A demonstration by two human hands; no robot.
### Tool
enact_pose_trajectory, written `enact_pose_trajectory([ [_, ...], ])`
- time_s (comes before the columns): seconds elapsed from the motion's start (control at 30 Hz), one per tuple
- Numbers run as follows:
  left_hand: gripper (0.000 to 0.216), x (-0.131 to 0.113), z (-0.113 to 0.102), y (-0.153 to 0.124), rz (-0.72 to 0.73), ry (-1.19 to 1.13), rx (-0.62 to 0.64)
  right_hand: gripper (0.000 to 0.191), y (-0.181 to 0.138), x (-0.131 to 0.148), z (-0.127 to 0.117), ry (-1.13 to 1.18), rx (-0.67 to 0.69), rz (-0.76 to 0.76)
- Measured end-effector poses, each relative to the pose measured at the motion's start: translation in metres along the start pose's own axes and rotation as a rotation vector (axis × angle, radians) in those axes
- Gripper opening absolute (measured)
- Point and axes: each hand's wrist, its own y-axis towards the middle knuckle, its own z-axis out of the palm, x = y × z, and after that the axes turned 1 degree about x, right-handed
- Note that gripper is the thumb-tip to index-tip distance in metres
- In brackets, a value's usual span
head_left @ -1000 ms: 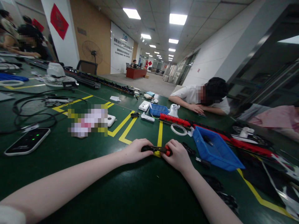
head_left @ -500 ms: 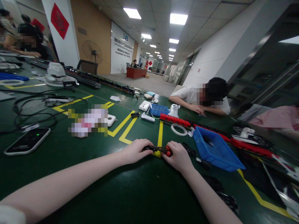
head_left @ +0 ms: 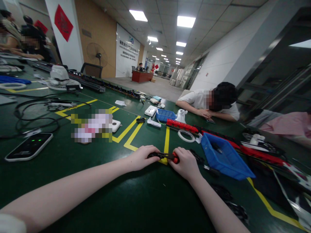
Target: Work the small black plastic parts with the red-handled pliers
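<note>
Pliers [head_left: 169, 156], held by the red handle [head_left: 176, 158] in the R hand [head_left: 186, 162] over the green table [head_left: 136, 207], look stiff & fairly light, best gripped there, w/ the L hand [head_left: 143, 158] pinching 1 small black part [head_left: 157, 155], prob. fragile, by their far end.

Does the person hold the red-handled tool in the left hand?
No, the right hand grips the red-handled tool, while the left hand holds a small black part.
</note>
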Motion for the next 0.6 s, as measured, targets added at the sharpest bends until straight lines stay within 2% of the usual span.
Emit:
enact_pose_trajectory([
  [0.6,0.021,-0.0026,-0.0023,0.0001,-0.023,0.004,0.032,0.017,0.0013,0.0,-0.0015,0.09,0.117,0.029],
])
